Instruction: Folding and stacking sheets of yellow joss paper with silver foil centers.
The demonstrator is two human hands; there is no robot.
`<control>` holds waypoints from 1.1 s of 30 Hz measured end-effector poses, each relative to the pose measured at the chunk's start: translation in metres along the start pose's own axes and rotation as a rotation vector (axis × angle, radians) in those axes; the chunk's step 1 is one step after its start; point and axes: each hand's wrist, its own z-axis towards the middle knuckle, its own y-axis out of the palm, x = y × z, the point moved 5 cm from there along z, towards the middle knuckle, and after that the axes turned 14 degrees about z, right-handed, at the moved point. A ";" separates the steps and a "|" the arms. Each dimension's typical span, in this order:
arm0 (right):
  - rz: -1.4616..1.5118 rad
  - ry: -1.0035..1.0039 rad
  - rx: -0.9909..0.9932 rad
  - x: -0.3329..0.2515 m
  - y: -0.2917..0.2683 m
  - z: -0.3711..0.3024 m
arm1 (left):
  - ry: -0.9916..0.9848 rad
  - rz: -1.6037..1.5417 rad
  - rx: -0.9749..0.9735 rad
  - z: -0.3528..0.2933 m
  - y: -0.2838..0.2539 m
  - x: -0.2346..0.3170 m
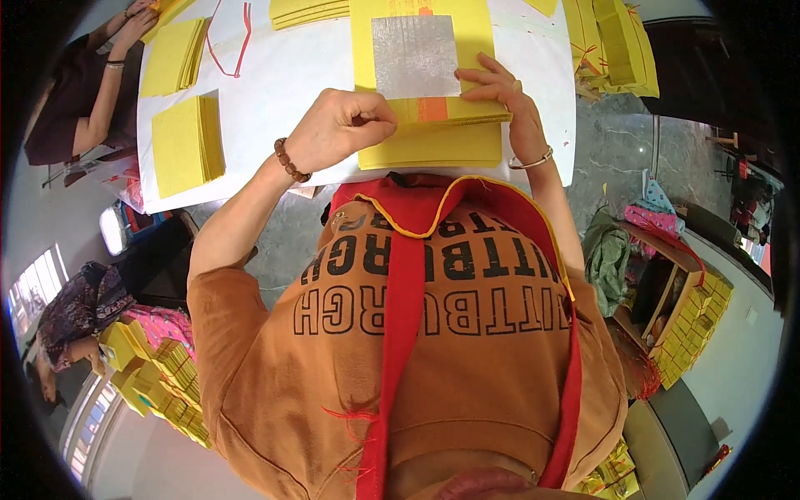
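Note:
In front of me on the white table lies a stack of yellow paper sheets [429, 157], with a silver foil square [414, 57] on the upper part. Its near portion is bent up into a folded band [408, 110] crossed by an orange stripe. My left hand [337, 132] is closed, thumb against curled index finger, at the left end of this band; whatever the fingers pinch is hidden. At the band's right end my right hand [505, 102] rests with fingers stretched and apart, the fingertips near the foil's lower right corner.
Stacks of yellow paper [185, 143] stand on the white table [275, 79] to the left, beside red cord [244, 42]. Another person's hands [133, 25] work at the far left. Yellow bundles [621, 50] lie at the right. A wooden shelf [662, 300] stands at lower right.

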 end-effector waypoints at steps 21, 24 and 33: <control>0.014 0.036 -0.036 0.006 0.000 -0.001 | -0.065 -0.143 -0.078 0.007 0.000 -0.010; 0.083 0.017 -0.020 0.007 -0.001 -0.002 | -0.067 -0.131 -0.097 0.008 0.001 -0.011; 0.076 -0.021 -0.022 0.007 -0.002 -0.002 | -0.066 -0.114 -0.132 0.009 0.001 -0.009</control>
